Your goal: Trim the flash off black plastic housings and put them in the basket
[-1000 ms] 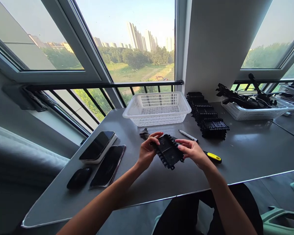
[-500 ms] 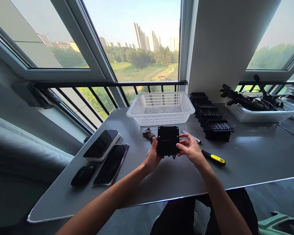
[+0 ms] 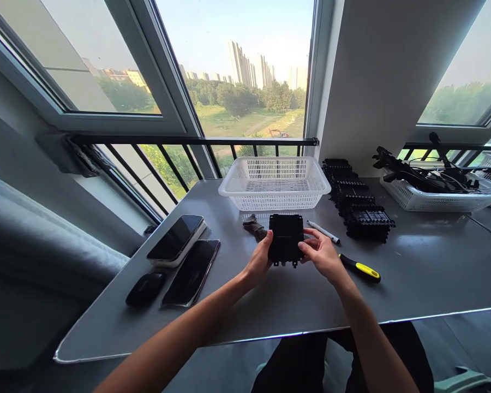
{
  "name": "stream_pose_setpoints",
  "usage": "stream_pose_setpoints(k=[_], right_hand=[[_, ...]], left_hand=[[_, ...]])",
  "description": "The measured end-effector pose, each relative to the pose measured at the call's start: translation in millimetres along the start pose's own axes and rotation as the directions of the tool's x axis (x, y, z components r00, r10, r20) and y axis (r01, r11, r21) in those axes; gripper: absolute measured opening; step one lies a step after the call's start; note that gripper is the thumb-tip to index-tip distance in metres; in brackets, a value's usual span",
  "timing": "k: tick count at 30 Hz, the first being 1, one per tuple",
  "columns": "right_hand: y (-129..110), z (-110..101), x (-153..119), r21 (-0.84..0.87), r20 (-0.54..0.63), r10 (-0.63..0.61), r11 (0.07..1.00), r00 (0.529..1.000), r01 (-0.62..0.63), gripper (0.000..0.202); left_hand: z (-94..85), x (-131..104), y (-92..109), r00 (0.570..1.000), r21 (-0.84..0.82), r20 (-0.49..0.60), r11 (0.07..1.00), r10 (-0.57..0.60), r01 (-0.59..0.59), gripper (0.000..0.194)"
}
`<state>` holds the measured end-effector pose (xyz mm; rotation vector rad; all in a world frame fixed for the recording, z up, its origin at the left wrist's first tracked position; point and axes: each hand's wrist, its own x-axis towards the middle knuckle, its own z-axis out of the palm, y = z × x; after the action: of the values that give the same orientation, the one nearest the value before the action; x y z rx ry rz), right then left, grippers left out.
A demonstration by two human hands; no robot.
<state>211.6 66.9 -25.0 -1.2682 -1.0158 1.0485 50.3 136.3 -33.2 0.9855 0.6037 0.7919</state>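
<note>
Between my two hands is a black, square plastic part [image 3: 286,238] with small tabs along its edges, its flat face turned toward me. My left hand [image 3: 261,255] grips its left side, thumb on the front edge. On the opposite side my right hand [image 3: 319,252] holds it, thumb pressed on the face and fingers partly hidden behind. A crumpled dark cloth-like thing [image 3: 253,226] lies just behind my left hand. Past my right hand lie a white marker [image 3: 324,232] and a tool with a black and yellow handle [image 3: 360,268], its front end hidden.
A white plastic basket [image 3: 275,203] stands at the back. Stacked black plastic parts [image 3: 367,222] run along its right. Farther right, another white basket [image 3: 431,202] holds black pieces and cables. Two phones [image 3: 191,273] and a black mouse [image 3: 146,290] lie at left on the grey table [image 3: 237,322].
The view has shifted slightly, so the whole scene sits a little farther right. Both hands keep their hold on the black part, which looks much the same.
</note>
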Motion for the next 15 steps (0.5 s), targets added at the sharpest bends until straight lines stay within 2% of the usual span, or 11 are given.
stream_pose_setpoints(k=[4, 7, 9, 12, 15], right_hand=[[-7, 6, 0, -0.29, -0.093, -0.048, 0.957, 0.994, 0.019, 0.03], [-24, 15, 9, -0.492, -0.051, -0.088, 0.869, 0.995, 0.052, 0.025], [-37, 24, 20, -0.633, -0.004, -0.109, 0.77, 0.994, 0.082, 0.026], [-48, 45, 42, -0.779, -0.031, -0.158, 0.623, 0.987, 0.075, 0.033], [-45, 74, 66, -0.821, 0.023, -0.159, 0.561, 0.987, 0.11, 0.029]], left_hand=[[2.3, -4, 9, 0.994, -0.243, 0.083, 0.965, -0.077, 0.095, 0.061], [1.4, -3, 23, 0.995, -0.369, 0.076, 0.926, -0.058, 0.082, 0.064], [0.3, -2, 34, 1.0, -0.436, 0.02, 0.9, 0.007, 0.003, 0.062], [-2.4, 2, 49, 0.987, -0.492, -0.115, 0.856, 0.117, -0.158, 0.057], [-9.9, 8, 58, 0.934, -0.477, -0.312, 0.821, 0.176, -0.314, 0.057]])
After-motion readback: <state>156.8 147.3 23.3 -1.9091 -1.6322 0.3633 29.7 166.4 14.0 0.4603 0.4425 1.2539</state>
